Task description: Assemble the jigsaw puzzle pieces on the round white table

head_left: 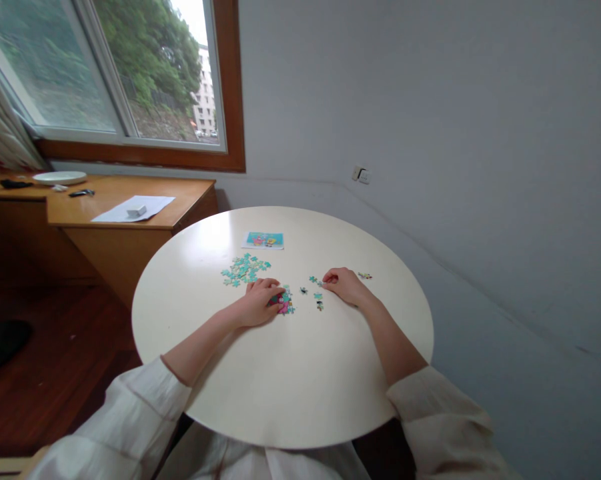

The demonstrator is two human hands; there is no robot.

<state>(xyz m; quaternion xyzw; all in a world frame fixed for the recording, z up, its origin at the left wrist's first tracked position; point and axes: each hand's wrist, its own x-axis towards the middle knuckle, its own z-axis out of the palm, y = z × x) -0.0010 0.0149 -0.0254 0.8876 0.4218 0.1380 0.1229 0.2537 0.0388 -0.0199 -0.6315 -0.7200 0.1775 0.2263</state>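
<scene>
On a round white table (280,387), my left hand (258,301) rests with curled fingers on a small joined cluster of puzzle pieces (284,303), pink and teal. My right hand (344,284) lies with fingers curled, its fingertips at a loose teal piece (319,283). A pile of teal puzzle pieces (243,269) lies just beyond my left hand. A few single pieces (319,304) sit between my hands, and a small group (365,275) lies right of my right hand. A picture card (264,240) showing the puzzle lies farther back.
A wooden desk (120,223) stands left of the table under a window, holding paper (130,209), a white plate (60,177) and small dark items. A grey wall with a socket (361,175) runs along the right. Dark wood floor lies at left.
</scene>
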